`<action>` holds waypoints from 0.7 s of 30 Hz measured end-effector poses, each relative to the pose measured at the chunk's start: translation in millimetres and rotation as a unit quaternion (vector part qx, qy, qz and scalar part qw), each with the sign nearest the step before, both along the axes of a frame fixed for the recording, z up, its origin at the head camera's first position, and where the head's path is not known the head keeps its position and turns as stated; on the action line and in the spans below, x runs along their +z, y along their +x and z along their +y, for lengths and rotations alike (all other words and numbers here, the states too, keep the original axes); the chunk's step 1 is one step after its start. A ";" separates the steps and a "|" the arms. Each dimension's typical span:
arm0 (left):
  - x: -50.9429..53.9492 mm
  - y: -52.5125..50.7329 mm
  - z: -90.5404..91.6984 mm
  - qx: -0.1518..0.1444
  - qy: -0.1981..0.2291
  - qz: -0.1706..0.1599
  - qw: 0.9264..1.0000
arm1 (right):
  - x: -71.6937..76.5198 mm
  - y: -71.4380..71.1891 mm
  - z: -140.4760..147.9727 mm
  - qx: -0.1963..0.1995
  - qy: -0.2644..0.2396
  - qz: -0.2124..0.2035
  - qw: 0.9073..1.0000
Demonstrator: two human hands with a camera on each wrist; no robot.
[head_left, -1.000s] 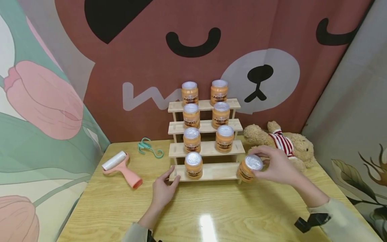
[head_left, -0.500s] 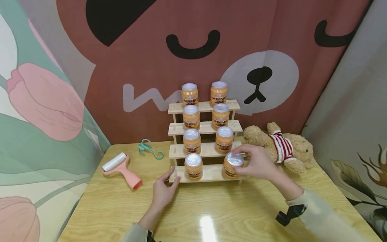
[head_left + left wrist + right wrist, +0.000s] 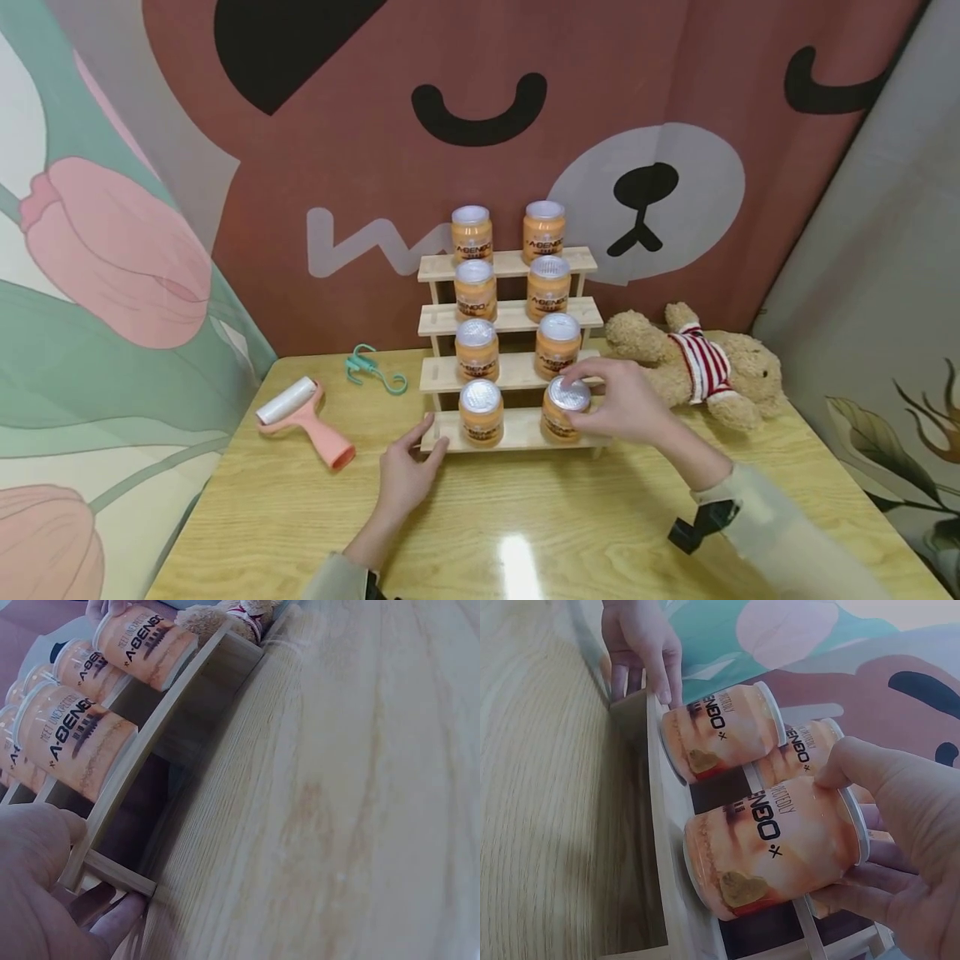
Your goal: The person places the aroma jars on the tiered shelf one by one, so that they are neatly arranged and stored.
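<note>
A stepped wooden display rack (image 3: 517, 428) bears orange jars with silvery lids, two on each tier. My left hand (image 3: 406, 477) grips the left end of its lowest tier. In the left wrist view the left thumb (image 3: 73, 825) lies by the plank's top edge, with fingers around the end support. My right hand (image 3: 626, 402) holds the front right jar (image 3: 558, 425) near its lid, thumb and fingers on opposite sides. In the right wrist view this jar (image 3: 769, 847) stands upright on the lowest plank. Beside it, apart, stands the front left jar (image 3: 481, 421).
A pink lint roller (image 3: 318, 429) and a green hook-shaped item (image 3: 375, 368) lie left of the rack on the wooden table (image 3: 450, 533). A teddy bear (image 3: 705, 367) in a striped shirt lies to the right. A printed curtain (image 3: 360, 150) hangs behind.
My right hand has carried the jar leftward from beyond the rack's right end onto the lowest tier, then slightly farther left. My left hand has stayed on the rack.
</note>
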State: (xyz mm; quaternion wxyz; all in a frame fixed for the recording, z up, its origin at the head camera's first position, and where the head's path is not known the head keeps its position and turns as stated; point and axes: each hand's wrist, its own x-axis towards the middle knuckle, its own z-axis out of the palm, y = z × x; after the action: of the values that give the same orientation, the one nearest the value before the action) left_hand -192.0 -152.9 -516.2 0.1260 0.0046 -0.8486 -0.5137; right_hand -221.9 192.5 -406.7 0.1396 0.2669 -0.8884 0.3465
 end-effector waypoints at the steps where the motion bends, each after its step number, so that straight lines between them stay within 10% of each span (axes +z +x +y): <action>1: 0.3 -0.1 0.0 0.000 0.001 -0.001 1.000 | 0.0 0.0 -0.9 -0.001 0.002 0.001 1.000; 21: 13.9 -11.0 -5.7 0.003 -0.022 0.009 1.000 | 5.0 -9.5 -1.5 0.015 0.005 0.024 1.000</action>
State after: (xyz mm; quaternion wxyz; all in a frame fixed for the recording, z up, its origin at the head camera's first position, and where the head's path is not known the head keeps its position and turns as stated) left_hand -203.1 -158.6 -502.3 0.1349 -0.0006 -0.8584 -0.4950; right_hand -231.4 191.0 -401.7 0.1541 0.2890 -0.8823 0.3381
